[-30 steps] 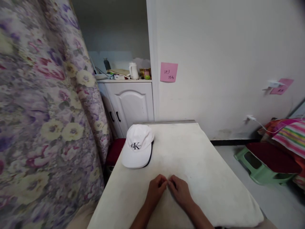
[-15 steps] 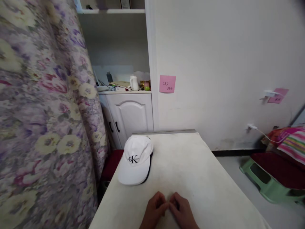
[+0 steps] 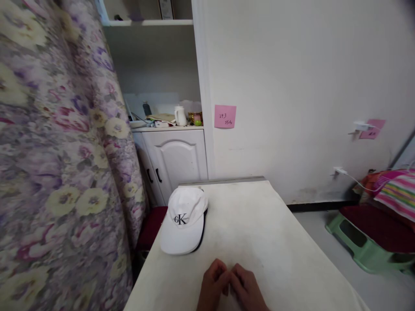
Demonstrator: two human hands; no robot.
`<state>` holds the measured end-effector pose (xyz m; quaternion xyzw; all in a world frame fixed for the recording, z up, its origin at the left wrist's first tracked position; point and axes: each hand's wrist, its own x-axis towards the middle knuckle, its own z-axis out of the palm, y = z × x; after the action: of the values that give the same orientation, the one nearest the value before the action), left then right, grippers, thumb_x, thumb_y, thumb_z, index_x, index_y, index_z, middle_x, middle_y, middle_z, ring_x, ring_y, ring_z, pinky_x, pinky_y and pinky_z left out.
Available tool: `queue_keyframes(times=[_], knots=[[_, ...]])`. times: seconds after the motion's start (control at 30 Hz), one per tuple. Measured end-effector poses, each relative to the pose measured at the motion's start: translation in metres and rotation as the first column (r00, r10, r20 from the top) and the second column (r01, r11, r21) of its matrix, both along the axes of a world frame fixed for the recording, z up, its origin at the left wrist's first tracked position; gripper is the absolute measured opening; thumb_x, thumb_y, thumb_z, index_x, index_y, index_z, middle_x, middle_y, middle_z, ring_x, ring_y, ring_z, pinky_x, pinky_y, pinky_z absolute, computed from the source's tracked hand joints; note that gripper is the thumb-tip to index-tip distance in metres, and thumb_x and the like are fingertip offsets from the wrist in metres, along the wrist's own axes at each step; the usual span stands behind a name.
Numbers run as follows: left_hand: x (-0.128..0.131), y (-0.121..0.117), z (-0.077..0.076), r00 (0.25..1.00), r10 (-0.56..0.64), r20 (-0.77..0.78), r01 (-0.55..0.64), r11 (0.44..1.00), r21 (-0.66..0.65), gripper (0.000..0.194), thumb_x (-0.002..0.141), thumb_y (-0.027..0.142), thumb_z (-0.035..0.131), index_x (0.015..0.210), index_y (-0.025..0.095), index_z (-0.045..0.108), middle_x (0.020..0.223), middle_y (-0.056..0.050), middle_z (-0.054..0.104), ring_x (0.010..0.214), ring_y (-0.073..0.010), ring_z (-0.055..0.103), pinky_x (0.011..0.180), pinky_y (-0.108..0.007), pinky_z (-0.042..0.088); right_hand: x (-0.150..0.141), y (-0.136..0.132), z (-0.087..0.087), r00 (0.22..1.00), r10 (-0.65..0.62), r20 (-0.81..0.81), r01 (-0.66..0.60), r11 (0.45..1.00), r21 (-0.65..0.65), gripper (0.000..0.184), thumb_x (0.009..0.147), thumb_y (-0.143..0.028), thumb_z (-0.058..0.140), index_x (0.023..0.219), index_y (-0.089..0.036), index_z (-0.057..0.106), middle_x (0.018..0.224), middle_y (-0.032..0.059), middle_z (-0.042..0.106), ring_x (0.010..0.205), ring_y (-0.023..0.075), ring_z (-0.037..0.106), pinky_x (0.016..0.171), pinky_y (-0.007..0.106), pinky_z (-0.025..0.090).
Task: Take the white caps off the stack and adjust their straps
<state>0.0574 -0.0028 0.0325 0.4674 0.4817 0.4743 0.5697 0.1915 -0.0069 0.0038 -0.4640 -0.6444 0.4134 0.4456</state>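
Your left hand (image 3: 212, 283) and right hand (image 3: 245, 285) angle inward, tips meeting — fingers curled and pressed together. Beyond, on the pale table (image 3: 246, 224), the white cap (image 3: 184, 233) lies at eleven o'clock — near, apart from both, brim toward you.

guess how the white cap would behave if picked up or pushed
The cap is probably soft in the crown, which looks creased. Its smooth, evenly curved brim is likely stiffer. Sitting crown up on the table, it would probably slide rather than roll.
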Motion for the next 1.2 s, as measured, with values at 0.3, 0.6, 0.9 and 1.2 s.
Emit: queue_keyframes(times=[0.3,0.6,0.9,1.2], knots=[[0.027,-0.019,0.023,0.987,0.149,0.064,-0.151,0.988,0.03,0.05,0.08,0.063,0.061,0.061,0.022,0.04,0.053,0.006,0.037,0.051,-0.0111,0.032,0.051,-0.026,0.03,-0.008,-0.003,0.043,0.977,-0.035,-0.212,0.034,0.999,-0.007,0.052,0.097,-0.057,0.04,0.06,-0.021,0.045,0.052,-0.0016,0.052,0.051,0.013,0.05,0.055,0.026,0.038],[0.023,-0.019,0.04,0.996,0.082,0.027,-0.085,0.989,0.124,0.049,0.091,0.057,0.045,0.057,0.022,0.043,0.054,0.002,0.043,0.053,-0.0136,0.039,0.055,-0.028,0.036,-0.006,-0.008,0.056,0.948,-0.034,-0.317,0.028,0.999,-0.022,0.055,0.099,-0.054,0.037,0.056,-0.022,0.047,0.048,-0.0025,0.049,0.048,0.0125,0.048,0.055,0.026,0.039],[0.033,-0.017,0.045,0.987,0.155,0.027,-0.157,0.98,0.119,0.048,0.092,0.056,0.042,0.058,0.023,0.041,0.055,0.002,0.043,0.054,-0.0138,0.04,0.055,-0.028,0.038,-0.005,-0.006,0.069,0.939,-0.053,-0.34,0.05,0.999,-0.018,0.054,0.099,-0.053,0.037,0.055,-0.022,0.047,0.049,-0.0033,0.046,0.048,0.0122,0.045,0.052,0.026,0.037],[0.036,-0.019,0.045,0.988,0.119,0.099,-0.127,0.989,0.073,0.055,0.093,0.06,0.04,0.055,0.021,0.044,0.052,0.002,0.043,0.052,-0.0134,0.04,0.054,-0.028,0.036,-0.004,-0.007,0.065,0.951,-0.125,-0.283,0.111,0.992,-0.066,0.057,0.098,-0.057,0.036,0.055,-0.022,0.048,0.049,-0.0023,0.049,0.048,0.0123,0.046,0.052,0.026,0.037]])
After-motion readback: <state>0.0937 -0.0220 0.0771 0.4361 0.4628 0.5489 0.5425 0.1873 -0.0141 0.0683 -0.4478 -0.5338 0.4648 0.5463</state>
